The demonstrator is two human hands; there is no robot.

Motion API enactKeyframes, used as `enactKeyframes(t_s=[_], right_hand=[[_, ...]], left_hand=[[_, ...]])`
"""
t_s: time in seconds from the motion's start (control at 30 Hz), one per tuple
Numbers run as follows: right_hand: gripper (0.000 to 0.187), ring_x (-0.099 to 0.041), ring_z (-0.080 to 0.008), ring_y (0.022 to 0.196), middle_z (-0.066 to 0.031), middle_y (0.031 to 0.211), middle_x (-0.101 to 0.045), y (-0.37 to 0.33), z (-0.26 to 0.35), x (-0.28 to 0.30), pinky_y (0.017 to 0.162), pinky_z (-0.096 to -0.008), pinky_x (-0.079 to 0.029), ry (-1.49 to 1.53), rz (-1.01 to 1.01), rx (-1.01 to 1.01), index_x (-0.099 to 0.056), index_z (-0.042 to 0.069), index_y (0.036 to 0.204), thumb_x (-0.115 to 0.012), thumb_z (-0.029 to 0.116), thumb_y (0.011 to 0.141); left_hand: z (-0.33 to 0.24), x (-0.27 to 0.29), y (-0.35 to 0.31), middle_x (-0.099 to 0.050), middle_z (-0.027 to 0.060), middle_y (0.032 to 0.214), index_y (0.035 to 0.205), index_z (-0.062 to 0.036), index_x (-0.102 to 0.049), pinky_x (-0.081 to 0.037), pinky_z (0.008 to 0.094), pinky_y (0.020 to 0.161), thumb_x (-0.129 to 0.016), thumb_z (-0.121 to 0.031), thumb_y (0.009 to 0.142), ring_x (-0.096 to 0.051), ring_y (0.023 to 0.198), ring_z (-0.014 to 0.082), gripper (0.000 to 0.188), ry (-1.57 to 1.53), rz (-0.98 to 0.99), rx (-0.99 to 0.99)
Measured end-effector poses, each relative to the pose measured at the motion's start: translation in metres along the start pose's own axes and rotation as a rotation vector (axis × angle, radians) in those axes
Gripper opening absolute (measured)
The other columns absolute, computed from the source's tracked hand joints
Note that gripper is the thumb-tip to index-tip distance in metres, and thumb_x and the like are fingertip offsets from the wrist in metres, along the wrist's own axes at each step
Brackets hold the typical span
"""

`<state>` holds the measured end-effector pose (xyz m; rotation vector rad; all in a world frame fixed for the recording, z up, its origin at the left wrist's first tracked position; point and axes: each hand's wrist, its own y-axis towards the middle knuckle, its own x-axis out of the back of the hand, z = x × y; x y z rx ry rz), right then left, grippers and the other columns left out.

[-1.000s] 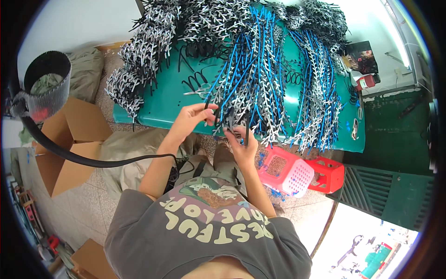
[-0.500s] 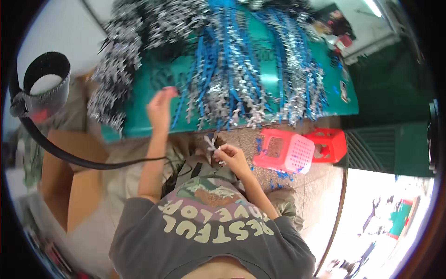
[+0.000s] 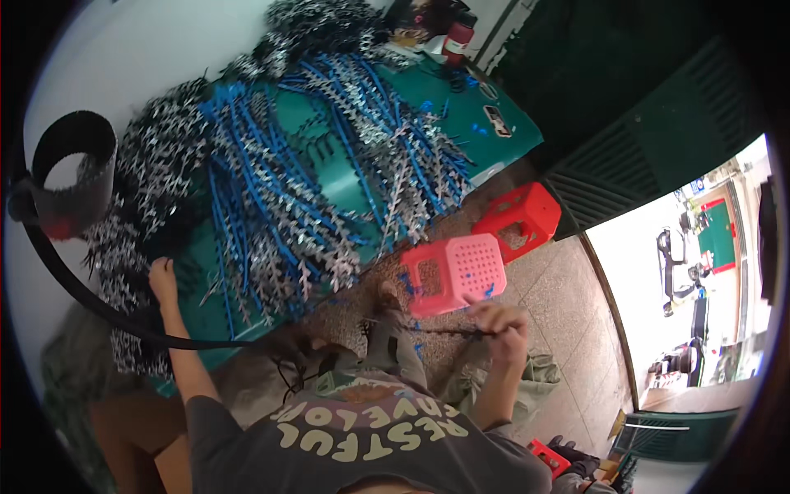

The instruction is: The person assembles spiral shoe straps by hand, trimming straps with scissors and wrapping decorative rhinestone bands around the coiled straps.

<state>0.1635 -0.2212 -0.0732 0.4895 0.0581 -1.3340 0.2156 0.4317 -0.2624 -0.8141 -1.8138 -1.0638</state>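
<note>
My left hand [image 3: 163,281] is over the left side of the green table, beside a heap of black and silver tinsel strips [image 3: 156,165]. Its fingers are curled in; what they hold, if anything, is too small to make out. Off to the right, in front of the pink stool, my raised right hand [image 3: 505,328] pinches a thin dark strip [image 3: 448,331] that stretches leftward across my lap. Between the hands, blue and silver tinsel strips [image 3: 271,198] lie in bunches on the table, their ends reaching its front edge.
A pink plastic stool [image 3: 476,272] and a red one [image 3: 527,216] stand on the speckled floor, with blue scraps around. At the table's far end are a red bottle [image 3: 457,39] and a phone-like object [image 3: 497,121]. A black cord [image 3: 90,292] curves across the left; a cardboard box [image 3: 132,436] sits below.
My view has turned to the right. My left hand no longer shows the small pinkish piece and is now by the tinsel heap. My right hand has swung out right, drawing a dark strip.
</note>
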Motion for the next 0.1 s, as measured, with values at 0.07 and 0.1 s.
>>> enactKeyframes(t_s=[0.07,0.1], right_hand=[[0.022,-0.060,-0.0300,0.082,-0.0111,0.072,-0.062,0.013,0.014,0.031,0.089,-0.0555,-0.038,0.183,-0.094,0.139,-0.057,0.007,0.073,-0.062,0.028,0.078],[0.030,-0.060,-0.0305,0.081,-0.0102,0.071,-0.061,0.020,0.015,0.057,0.090,-0.0578,-0.036,0.193,-0.047,0.235,-0.055,0.008,0.071,-0.064,0.036,0.075]], left_hand=[[-0.018,0.004,0.030,-0.057,0.0177,0.105,0.098,-0.0004,-0.059,-0.043,0.0378,0.082,-0.058,-0.014,0.079,-0.054,0.096,0.0320,0.023,0.106,0.014,-0.079],[-0.035,-0.003,0.041,-0.057,0.0177,0.105,0.098,-0.0004,-0.059,-0.043,0.0378,0.082,-0.058,-0.014,0.079,-0.054,0.096,0.0320,0.023,0.109,0.012,-0.086]])
